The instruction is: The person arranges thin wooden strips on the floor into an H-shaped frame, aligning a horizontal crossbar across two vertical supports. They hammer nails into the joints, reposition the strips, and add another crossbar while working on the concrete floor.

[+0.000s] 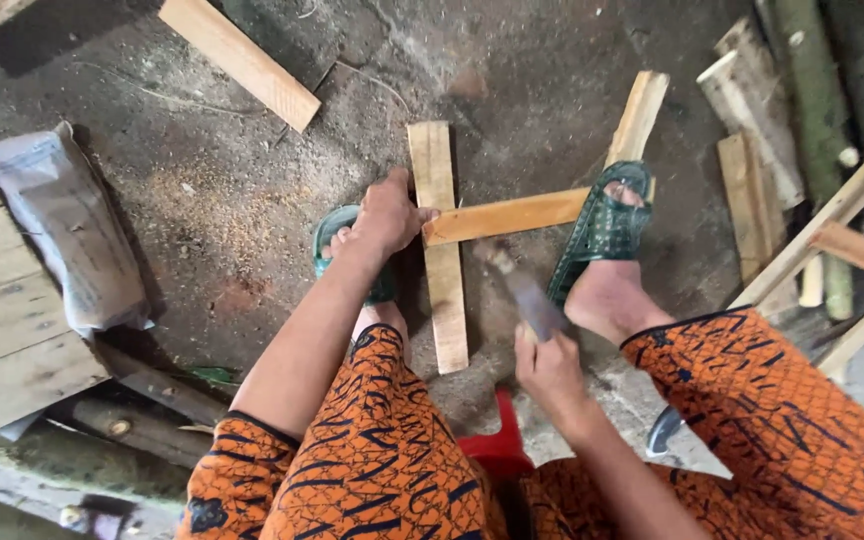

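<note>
Right hand (550, 372) around blurred, perhaps metal hammer (524, 292); left hand (388, 215) on rough plank (442, 290).

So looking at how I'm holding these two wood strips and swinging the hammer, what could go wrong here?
1. Your left hand presses right at the joint where the crosswise strip meets the upright strip; the hammer in your right hand could strike your fingers.
2. Your right foot, in an open sandal, pins the crosswise strip; a glancing blow might hit it.
3. The hammer is blurred mid-swing, so aim may be uncertain.
</note>
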